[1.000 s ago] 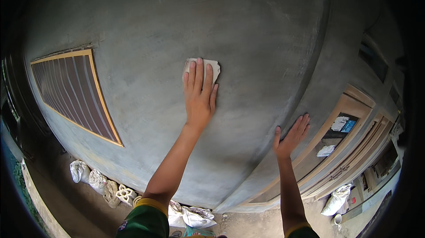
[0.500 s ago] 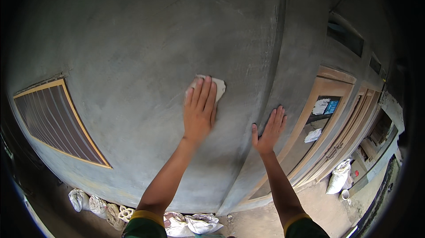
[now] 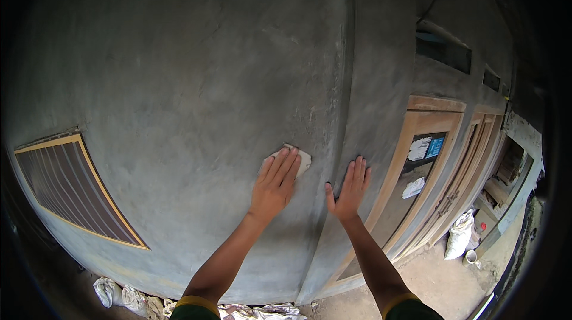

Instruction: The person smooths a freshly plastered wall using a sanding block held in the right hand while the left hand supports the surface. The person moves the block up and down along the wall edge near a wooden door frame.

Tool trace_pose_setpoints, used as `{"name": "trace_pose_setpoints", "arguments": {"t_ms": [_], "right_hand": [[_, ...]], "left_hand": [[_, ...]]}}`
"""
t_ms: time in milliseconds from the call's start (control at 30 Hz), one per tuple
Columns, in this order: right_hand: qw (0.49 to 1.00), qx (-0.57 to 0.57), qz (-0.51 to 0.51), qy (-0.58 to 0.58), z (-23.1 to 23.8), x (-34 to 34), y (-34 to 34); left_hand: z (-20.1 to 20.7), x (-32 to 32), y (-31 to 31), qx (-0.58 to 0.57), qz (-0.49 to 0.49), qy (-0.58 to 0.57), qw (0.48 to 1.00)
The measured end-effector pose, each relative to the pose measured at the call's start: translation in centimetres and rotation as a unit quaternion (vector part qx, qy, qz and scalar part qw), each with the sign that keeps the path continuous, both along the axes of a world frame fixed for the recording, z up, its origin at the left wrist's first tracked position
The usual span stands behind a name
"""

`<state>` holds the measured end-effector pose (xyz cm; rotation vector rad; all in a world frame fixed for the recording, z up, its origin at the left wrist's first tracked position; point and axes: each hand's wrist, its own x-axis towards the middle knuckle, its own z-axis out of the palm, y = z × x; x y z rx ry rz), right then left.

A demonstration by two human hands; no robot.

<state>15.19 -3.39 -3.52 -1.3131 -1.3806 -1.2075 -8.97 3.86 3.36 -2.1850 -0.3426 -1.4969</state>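
Observation:
My left hand (image 3: pixel 275 184) lies with its fingers stretched over an off-white, flat, irregular pad (image 3: pixel 304 162), pressing it against the grey plastered wall (image 3: pixel 179 159). Only the pad's top and right edges show; the rest is under the fingers, and its material is hard to make out. To the right, my right hand (image 3: pixel 350 190) rests open on the wall with fingers spread and nothing in it. Between the hands a vertical ridge (image 3: pixel 342 81) runs down the wall, and the right thumb reaches close to it.
At left is a slatted window (image 3: pixel 83 189) with a yellow frame. On the right stand a wooden door frame (image 3: pixel 390 186) and small openings above it. Sacks (image 3: pixel 107 292) line the wall's foot; a white sack (image 3: pixel 459 235) and a pail (image 3: pixel 471 257) stand at right.
My left hand has slid the pad a little down and right, nearer the ridge. The right hand stays at about the same place on the wall. The whole view has shifted slightly.

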Motion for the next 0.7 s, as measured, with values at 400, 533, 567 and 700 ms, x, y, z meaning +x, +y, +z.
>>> {"name": "trace_pose_setpoints", "arguments": {"t_ms": [400,533,567,700], "right_hand": [[1.0,0.009,0.002,-0.01,0.0,0.2,-0.1],[1.0,0.009,0.003,-0.008,-0.1,0.4,-0.2],[1.0,0.009,-0.002,-0.016,-0.1,0.4,-0.2],[1.0,0.007,0.008,-0.01,-0.2,0.4,-0.2]], "left_hand": [[2.6,2.3,0.2,-0.007,0.042,0.009,0.999],[1.1,-1.8,-0.6,-0.025,0.057,0.014,0.998],[2.0,-1.8,-0.2,-0.028,0.057,0.015,0.998],[7.1,-0.8,2.4,-0.032,0.079,-0.054,0.995]]}}
